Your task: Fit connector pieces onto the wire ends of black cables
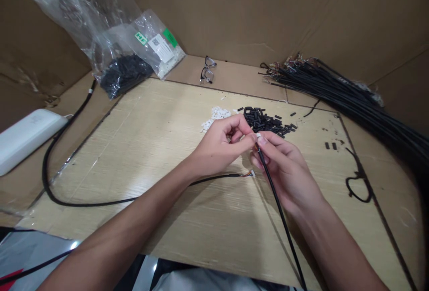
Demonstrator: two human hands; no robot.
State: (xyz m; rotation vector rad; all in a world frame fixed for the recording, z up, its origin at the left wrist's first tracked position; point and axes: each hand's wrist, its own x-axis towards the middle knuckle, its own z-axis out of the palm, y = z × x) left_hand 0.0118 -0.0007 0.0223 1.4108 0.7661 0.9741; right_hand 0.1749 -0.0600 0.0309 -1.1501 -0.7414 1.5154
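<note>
Above the middle of the board, my left hand and my right hand meet fingertip to fingertip. Both thumbs press at a small white connector. Just below it, thin coloured wires come out of a black cable, which hangs toward the front edge. My right fingers are closed about this cable's end. The left thumb and forefinger pinch by the connector, and the fingers partly hide the wires. A second black cable passes under my left forearm, its white plug lying on the board.
Behind my hands lie piles of black tube pieces and white connector housings. A cable bundle lies at right. Glasses, plastic bags and a white power device stand around the wooden board. Cardboard walls enclose it.
</note>
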